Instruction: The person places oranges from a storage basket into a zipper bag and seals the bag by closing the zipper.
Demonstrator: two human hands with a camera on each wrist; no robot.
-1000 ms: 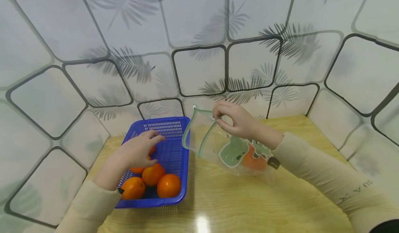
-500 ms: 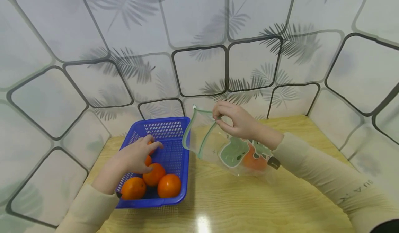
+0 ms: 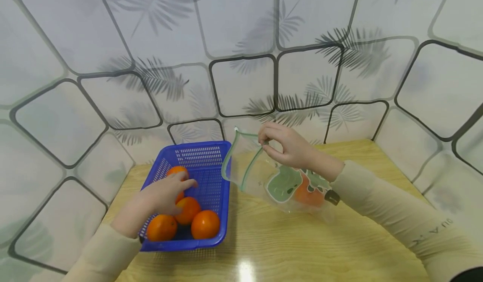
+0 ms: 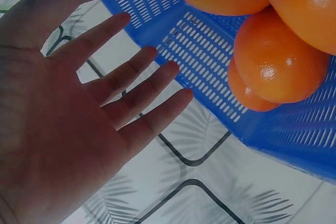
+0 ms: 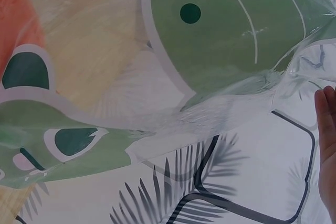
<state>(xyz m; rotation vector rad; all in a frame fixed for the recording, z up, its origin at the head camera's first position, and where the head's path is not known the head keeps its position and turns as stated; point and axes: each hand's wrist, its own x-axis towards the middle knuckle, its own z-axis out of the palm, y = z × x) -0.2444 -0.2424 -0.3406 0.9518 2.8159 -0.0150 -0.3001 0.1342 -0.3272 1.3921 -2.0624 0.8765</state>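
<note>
My left hand hovers over the left side of a blue plastic basket, fingers spread and slightly bent. In the left wrist view its palm holds nothing and is apart from the oranges. Several oranges lie in the basket, some partly hidden under the hand. With thumb and fingertips, my right hand pinches the top edge of a clear zip bag with green trim and a green cartoon print. The bag's mouth gapes toward the basket. One orange shows inside the bag's lower end.
Basket and bag are on a light wood table. A white wall covering with dark outlines and leaf prints rises behind the table and at both sides. The basket's right rim stands close to the bag's mouth.
My left hand has shifted slightly left and toward me over the basket, uncovering more of the far orange. The right hand and the bag stay nearly still.
</note>
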